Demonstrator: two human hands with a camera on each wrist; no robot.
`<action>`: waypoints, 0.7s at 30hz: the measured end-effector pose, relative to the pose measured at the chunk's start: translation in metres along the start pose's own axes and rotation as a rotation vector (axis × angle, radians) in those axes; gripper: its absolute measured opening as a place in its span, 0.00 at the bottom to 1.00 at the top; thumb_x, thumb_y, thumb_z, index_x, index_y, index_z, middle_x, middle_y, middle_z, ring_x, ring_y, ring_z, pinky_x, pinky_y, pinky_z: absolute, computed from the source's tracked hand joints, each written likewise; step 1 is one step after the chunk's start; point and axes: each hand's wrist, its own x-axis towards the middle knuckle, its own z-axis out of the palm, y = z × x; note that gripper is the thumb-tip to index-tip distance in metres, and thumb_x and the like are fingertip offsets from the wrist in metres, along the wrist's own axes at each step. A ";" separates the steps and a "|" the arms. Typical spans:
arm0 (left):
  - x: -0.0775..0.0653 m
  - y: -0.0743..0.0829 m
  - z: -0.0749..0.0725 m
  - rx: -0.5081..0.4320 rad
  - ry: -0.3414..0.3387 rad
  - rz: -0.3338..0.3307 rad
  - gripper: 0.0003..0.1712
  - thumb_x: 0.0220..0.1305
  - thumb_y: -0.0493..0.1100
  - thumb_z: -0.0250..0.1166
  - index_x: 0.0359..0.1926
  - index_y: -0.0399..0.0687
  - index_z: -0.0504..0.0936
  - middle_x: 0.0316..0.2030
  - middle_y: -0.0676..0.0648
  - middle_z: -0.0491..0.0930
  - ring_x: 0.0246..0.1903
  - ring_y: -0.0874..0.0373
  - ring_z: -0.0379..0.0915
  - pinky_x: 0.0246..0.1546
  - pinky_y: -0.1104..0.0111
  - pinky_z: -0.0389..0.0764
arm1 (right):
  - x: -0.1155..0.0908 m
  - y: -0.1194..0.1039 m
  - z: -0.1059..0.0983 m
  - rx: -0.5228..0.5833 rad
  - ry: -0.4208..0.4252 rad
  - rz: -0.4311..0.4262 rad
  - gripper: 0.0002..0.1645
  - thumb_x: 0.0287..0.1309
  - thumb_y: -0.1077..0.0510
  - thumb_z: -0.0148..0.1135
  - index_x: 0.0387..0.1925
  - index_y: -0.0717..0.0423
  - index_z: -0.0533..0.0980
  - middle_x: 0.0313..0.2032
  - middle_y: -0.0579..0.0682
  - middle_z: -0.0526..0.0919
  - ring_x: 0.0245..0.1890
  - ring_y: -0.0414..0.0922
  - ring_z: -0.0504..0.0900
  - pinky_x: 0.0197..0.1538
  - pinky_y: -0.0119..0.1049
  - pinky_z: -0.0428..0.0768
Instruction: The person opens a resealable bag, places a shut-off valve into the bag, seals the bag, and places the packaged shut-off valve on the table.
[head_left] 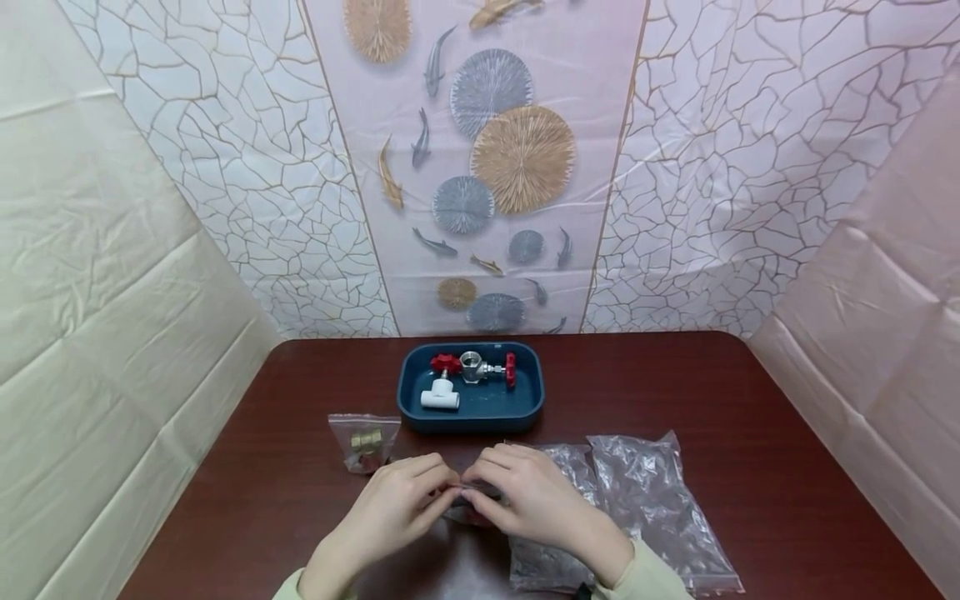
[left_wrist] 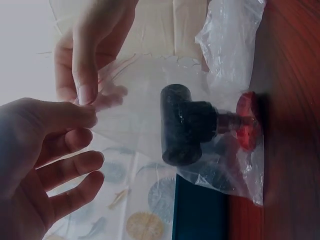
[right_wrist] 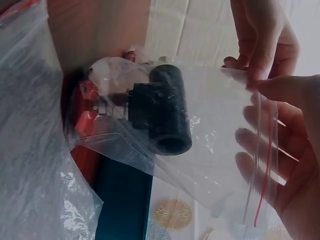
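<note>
Both hands meet at the top of a clear zip-lock bag with a red line along its closure. With thumb and finger, my left hand pinches the bag's upper edge. Right beside it, my right hand pinches the same edge, its other fingers behind the plastic in the right wrist view. Inside the bag is a black tee-shaped valve with a red handwheel pointing down near the tabletop. From the head view the hands hide most of this bag. Whether the closure is parted, I cannot tell.
Beyond the hands a blue tray holds a white tee valve and a metal valve, both with red handwheels. A small bag with a brass valve lies left. Flattened clear bags lie right on the brown table.
</note>
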 end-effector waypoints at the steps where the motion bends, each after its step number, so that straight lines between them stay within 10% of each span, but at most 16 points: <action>1: 0.000 0.000 0.000 -0.004 -0.011 -0.005 0.01 0.68 0.44 0.68 0.39 0.58 0.84 0.32 0.64 0.76 0.30 0.74 0.71 0.32 0.80 0.73 | 0.000 0.000 0.000 0.002 -0.006 -0.001 0.03 0.64 0.53 0.67 0.38 0.45 0.83 0.35 0.35 0.82 0.37 0.32 0.79 0.42 0.32 0.78; 21: -0.001 0.002 -0.004 0.053 0.015 0.047 0.07 0.62 0.38 0.70 0.36 0.57 0.82 0.30 0.63 0.75 0.28 0.71 0.69 0.33 0.75 0.75 | 0.002 -0.003 0.005 -0.162 -0.036 -0.064 0.02 0.65 0.56 0.62 0.35 0.48 0.77 0.32 0.38 0.77 0.30 0.34 0.77 0.33 0.29 0.75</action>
